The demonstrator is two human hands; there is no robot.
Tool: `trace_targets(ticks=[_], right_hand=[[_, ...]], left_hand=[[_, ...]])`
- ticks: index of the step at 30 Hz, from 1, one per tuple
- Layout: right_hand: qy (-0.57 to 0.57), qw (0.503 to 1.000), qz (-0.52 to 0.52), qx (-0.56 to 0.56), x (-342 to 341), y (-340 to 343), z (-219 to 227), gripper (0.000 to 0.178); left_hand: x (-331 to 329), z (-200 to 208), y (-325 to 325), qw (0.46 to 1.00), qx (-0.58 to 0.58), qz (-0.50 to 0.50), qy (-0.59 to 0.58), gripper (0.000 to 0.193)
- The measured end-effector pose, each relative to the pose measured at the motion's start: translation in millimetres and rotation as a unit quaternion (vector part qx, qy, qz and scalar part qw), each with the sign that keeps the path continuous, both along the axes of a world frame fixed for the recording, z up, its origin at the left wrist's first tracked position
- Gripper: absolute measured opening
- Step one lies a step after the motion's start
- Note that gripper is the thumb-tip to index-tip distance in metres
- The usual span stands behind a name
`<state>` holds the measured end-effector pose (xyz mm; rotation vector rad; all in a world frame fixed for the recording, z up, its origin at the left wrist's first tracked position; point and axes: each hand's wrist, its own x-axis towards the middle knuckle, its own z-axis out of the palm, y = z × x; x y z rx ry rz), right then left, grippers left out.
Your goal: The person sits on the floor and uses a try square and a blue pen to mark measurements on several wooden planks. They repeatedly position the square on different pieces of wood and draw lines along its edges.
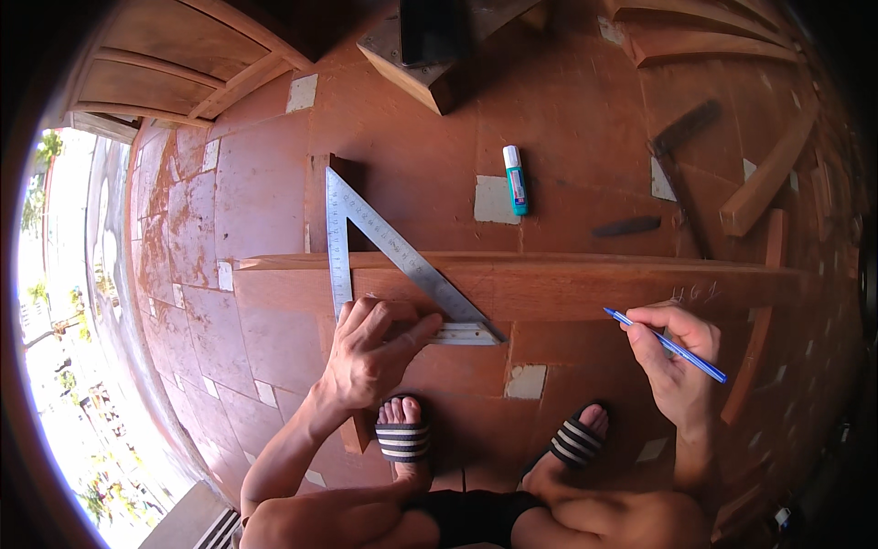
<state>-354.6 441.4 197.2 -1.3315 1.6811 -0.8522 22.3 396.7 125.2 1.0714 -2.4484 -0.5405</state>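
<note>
A long reddish wooden board (pixel 558 291) lies crosswise in front of me, with pale handwritten marks near its right end. Across its left part rests a metal triangular set square (pixel 400 252) with ruled edges, its thick base against the board's near edge. My left hand (pixel 377 348) grips that base, fingers closed over it and partly hiding it. Over the board's near right side, my right hand (pixel 675 357) pinches a blue pen (pixel 670 345), its tip pointing left, apart from the set square.
Beyond the board lie a green glue-stick-shaped tube with a white cap (pixel 516 181), a dark flat blade (pixel 626 226) and a hammer-like tool (pixel 684 146). Wooden pieces (pixel 768 174) are at right, a framed panel (pixel 165 69) at far left. Supports (pixel 355 430) sit under the board.
</note>
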Motion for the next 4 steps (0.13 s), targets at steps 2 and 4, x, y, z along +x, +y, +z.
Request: trace_targets(ticks=[2,4], right_hand=[[0.001,1.000,0.018,0.009,2.5,-2.8,1.5,0.011],[0.004,0.999,0.037,0.021,3.9,-5.5,3.2,0.013]], left_hand=[[2.7,1.0,-1.2,1.000,0.000,-0.005,-0.015,0.046],[3.3,0.3,-0.6,1.000,0.003,-0.004,-0.019,0.048]])
